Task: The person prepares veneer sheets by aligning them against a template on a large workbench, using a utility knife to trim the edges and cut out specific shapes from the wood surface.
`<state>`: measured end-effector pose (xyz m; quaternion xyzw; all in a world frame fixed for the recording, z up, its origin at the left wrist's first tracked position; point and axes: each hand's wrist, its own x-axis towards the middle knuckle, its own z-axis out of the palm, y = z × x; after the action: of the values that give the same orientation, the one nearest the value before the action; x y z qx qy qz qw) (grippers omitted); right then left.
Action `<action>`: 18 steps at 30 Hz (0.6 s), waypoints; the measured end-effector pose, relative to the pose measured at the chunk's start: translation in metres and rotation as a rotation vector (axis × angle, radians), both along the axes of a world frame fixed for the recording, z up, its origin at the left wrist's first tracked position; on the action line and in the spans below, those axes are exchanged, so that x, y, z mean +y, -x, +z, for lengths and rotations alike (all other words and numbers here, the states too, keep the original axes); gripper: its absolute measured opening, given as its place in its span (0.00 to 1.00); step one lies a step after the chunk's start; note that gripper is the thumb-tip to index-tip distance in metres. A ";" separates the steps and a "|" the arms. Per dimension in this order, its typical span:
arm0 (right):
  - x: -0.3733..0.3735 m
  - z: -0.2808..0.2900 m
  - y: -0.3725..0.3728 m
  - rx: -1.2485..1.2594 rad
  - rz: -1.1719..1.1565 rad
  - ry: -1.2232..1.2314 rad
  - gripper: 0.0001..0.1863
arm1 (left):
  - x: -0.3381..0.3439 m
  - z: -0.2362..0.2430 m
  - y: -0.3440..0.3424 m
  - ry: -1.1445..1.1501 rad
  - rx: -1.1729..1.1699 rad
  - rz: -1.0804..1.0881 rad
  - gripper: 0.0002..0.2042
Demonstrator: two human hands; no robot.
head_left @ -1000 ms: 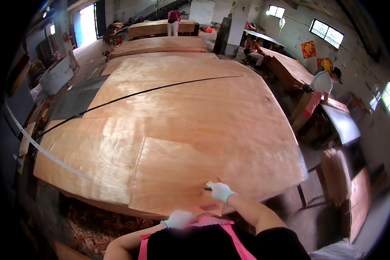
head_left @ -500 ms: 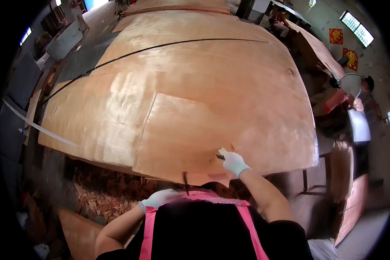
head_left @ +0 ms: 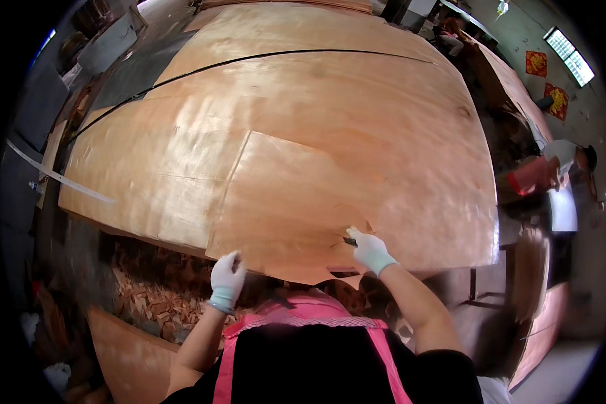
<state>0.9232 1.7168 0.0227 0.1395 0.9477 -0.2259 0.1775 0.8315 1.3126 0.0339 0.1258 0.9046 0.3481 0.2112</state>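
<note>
A large sheet of pale brown wood veneer (head_left: 417, 148) tops the wide stack before me. On its near part lies a smaller rectangular veneer piece (head_left: 276, 195). My right hand (head_left: 370, 252), in a white glove, is closed around a small dark tool (head_left: 350, 241) at the veneer surface, beside small torn slivers (head_left: 368, 226). The tool's exact kind is hidden by the fingers. My left hand (head_left: 226, 277), also gloved, is raised at the near edge of the smaller piece. Its fingers are loosely curled and apart, with nothing visible in them. A ragged notch (head_left: 343, 273) shows at the near edge.
A long thin black strip (head_left: 249, 58) lies across the stack, and a white strip (head_left: 60, 179) projects at left. Veneer scraps (head_left: 158, 296) cover the floor below the near edge. Another person (head_left: 565, 161) works at the right; someone else (head_left: 449, 34) sits farther back.
My left hand has moved from my apron front up and left to the stack's near edge. My right hand keeps the tool at nearly the same spot. The person at right has shifted.
</note>
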 end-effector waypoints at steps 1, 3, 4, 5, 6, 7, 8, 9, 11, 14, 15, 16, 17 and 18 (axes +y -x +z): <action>0.002 -0.002 -0.002 -0.006 -0.005 0.000 0.30 | 0.015 -0.001 -0.003 0.089 0.598 -0.059 0.26; 0.002 -0.005 -0.001 0.081 0.028 -0.014 0.30 | 0.037 -0.009 -0.007 0.148 0.714 -0.267 0.31; -0.002 0.000 0.002 0.076 0.029 -0.010 0.30 | 0.044 -0.016 -0.010 0.227 0.780 -0.395 0.31; -0.007 0.014 0.009 -0.019 0.005 -0.017 0.30 | 0.045 -0.024 -0.012 0.232 0.778 -0.391 0.31; -0.011 0.020 0.014 -0.115 -0.018 -0.025 0.29 | 0.045 -0.032 -0.016 0.284 0.793 -0.411 0.26; -0.008 0.018 0.013 -0.110 -0.030 -0.028 0.29 | 0.050 -0.032 -0.013 0.323 0.817 -0.445 0.21; -0.005 0.012 0.011 -0.073 -0.015 -0.034 0.29 | 0.050 -0.030 -0.009 0.316 0.825 -0.453 0.21; -0.002 0.009 0.010 -0.036 0.001 -0.040 0.29 | 0.046 -0.027 -0.006 0.296 0.777 -0.444 0.17; 0.001 0.007 0.010 -0.041 -0.007 -0.035 0.29 | 0.049 -0.008 0.004 0.212 0.739 -0.439 0.10; 0.003 0.015 0.014 -0.092 -0.016 0.000 0.28 | 0.063 0.032 0.037 0.245 0.858 -0.374 0.10; 0.002 0.020 0.016 -0.138 -0.020 0.030 0.27 | 0.073 0.050 0.053 0.187 0.972 -0.349 0.10; 0.008 0.012 0.017 -0.132 -0.027 0.028 0.27 | 0.088 0.070 0.068 0.146 1.012 -0.356 0.10; 0.016 -0.001 0.019 -0.110 0.051 -0.008 0.27 | 0.102 0.093 0.081 0.103 1.053 -0.364 0.10; 0.023 -0.008 0.021 -0.090 0.131 -0.044 0.26 | 0.113 0.115 0.092 0.100 1.058 -0.369 0.10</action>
<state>0.9024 1.7393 0.0142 0.0908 0.9505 -0.1864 0.2312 0.7392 1.4254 0.1486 0.4294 0.8656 0.1516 -0.2083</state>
